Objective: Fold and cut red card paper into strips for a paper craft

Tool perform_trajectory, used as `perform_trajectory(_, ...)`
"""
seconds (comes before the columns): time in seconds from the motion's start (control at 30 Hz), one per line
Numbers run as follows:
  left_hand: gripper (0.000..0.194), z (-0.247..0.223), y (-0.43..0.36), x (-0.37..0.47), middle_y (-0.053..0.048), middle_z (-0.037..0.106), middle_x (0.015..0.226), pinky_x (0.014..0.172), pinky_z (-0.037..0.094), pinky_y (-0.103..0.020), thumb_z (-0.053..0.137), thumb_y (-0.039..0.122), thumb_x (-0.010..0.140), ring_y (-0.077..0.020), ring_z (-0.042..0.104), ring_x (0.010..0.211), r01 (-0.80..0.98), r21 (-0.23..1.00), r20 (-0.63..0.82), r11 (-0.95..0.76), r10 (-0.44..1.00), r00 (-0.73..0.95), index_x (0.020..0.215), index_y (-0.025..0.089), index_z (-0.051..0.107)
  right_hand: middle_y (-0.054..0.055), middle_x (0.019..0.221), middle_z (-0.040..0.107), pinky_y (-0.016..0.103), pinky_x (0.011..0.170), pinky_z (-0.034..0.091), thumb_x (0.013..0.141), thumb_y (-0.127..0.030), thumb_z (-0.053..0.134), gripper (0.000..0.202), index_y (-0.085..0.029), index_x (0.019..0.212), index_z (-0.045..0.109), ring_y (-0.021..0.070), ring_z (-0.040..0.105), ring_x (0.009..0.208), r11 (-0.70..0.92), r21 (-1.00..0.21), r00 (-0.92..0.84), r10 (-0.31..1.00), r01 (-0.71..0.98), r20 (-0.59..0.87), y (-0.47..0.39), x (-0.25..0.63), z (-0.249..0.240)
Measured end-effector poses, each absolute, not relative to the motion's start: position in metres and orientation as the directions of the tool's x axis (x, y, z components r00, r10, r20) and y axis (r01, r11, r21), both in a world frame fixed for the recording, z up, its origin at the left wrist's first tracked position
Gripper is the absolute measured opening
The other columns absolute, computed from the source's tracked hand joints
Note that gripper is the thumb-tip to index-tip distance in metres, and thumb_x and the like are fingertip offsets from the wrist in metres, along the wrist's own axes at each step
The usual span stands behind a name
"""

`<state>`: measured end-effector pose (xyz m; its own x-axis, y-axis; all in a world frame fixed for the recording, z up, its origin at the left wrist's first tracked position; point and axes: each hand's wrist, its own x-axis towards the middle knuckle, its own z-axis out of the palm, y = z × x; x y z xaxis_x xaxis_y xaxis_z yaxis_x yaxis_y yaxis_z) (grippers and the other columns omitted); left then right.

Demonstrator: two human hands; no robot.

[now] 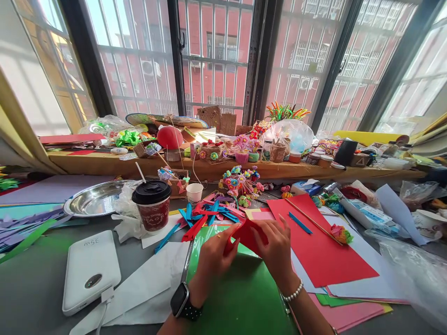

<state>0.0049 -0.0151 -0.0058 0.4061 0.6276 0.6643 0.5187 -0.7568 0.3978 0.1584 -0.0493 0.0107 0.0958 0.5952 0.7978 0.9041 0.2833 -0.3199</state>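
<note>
Both hands meet over a shiny green folder [240, 298] in the lower middle. A small folded piece of red paper [249, 238] is between them, curved upward at its sides. My left hand [215, 251], with a watch at the wrist, pinches the paper's left side. My right hand [274, 244], with a beaded bracelet, grips its right side between thumb and fingers. Just beyond the hands lie red and blue paper strips [206, 216]. A large red sheet [324, 251] rests to the right, bearing one blue strip [300, 223] and a stick with a paper flower [341, 233].
A lidded cup [152, 211] with a straw stands left of the strips, near a metal tray [94, 200]. A white power bank [91, 270] with a cable lies at lower left. Plastic wrap [419, 274] is at right. Crafts crowd the window ledge [206, 174].
</note>
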Motion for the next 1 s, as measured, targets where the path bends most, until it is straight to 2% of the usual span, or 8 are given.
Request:
perform_trajectory(0.07,0.04,-0.006,-0.015,0.005,-0.004,0.064,0.09,0.062,0.047,-0.026,0.044,0.019,0.077,-0.0142,0.06,0.067,0.499,0.324,0.697,-0.804,0.56,0.448,0.116,0.023,0.041,0.001,0.077,0.065,0.042,0.092,0.021,0.079,-0.02,0.045,0.015,-0.021,0.085,0.058,0.0161,0.057,0.074,0.285,-0.332,0.109,0.589,0.899,0.801,-0.051,0.159,0.012)
perform_trajectory(0.17,0.044,-0.005,-0.015,0.006,-0.005,0.058,0.106,0.077,0.045,-0.028,0.042,0.016,0.077,-0.0167,0.055,0.093,0.421,0.251,0.722,-0.872,0.458,0.519,0.12,0.024,0.036,0.002,0.078,0.065,0.037,0.086,0.028,0.08,-0.02,0.043,0.017,-0.02,0.087,0.058,0.0153,0.058,0.071,0.343,-0.326,0.079,0.572,0.881,0.817,-0.052,0.16,0.013)
perform_trajectory(0.3,0.05,-0.001,-0.019,0.007,-0.005,0.05,0.117,0.086,0.041,-0.032,0.043,0.015,0.076,-0.0181,0.046,0.107,0.36,0.246,0.723,-0.9,0.418,0.55,0.123,0.024,0.03,0.002,0.075,0.065,0.033,0.078,0.036,0.081,-0.019,0.042,0.018,-0.02,0.089,0.058,0.0146,0.058,0.068,0.412,-0.317,0.055,0.535,0.854,0.843,-0.052,0.16,0.014)
perform_trajectory(0.5,0.055,0.005,-0.025,0.002,-0.008,0.05,0.116,0.085,0.041,-0.035,0.046,0.015,0.07,-0.0208,0.048,0.104,0.369,0.297,0.713,-0.881,0.462,0.528,0.122,0.022,0.031,0.002,0.075,0.065,0.034,0.079,0.036,0.081,-0.016,0.042,0.02,-0.021,0.093,0.058,0.0136,0.058,0.066,0.418,-0.293,0.048,0.505,0.86,0.862,-0.052,0.161,0.013)
perform_trajectory(0.63,0.055,0.006,-0.025,0.001,-0.009,0.052,0.113,0.084,0.041,-0.036,0.045,0.015,0.071,-0.0211,0.049,0.101,0.401,0.265,0.747,-0.877,0.449,0.489,0.123,0.02,0.029,0.002,0.075,0.065,0.034,0.078,0.036,0.081,-0.018,0.044,0.018,-0.021,0.09,0.059,0.0148,0.057,0.068,0.382,-0.262,0.054,0.477,0.886,0.877,-0.053,0.162,0.014)
perform_trajectory(0.8,0.047,0.005,-0.02,0.0,-0.006,0.057,0.106,0.081,0.042,-0.031,0.047,0.011,0.074,-0.0184,0.051,0.098,0.522,0.16,0.824,-0.838,0.405,0.396,0.119,0.021,0.037,0.003,0.078,0.065,0.034,0.078,0.035,0.078,-0.013,0.046,0.019,-0.019,0.091,0.058,0.016,0.055,0.073,0.319,-0.156,0.008,0.421,0.935,0.907,-0.052,0.161,0.013)
perform_trajectory(1.0,0.039,0.01,-0.018,-0.001,-0.006,0.06,0.104,0.082,0.041,-0.035,0.044,0.009,0.076,-0.0199,0.054,0.094,0.725,-0.043,0.859,-0.688,0.345,0.378,0.114,0.021,0.046,0.004,0.076,0.065,0.033,0.074,0.036,0.079,-0.01,0.043,0.02,-0.017,0.091,0.058,0.0162,0.057,0.072,0.254,-0.07,-0.038,0.397,0.965,0.917,-0.051,0.153,0.008)
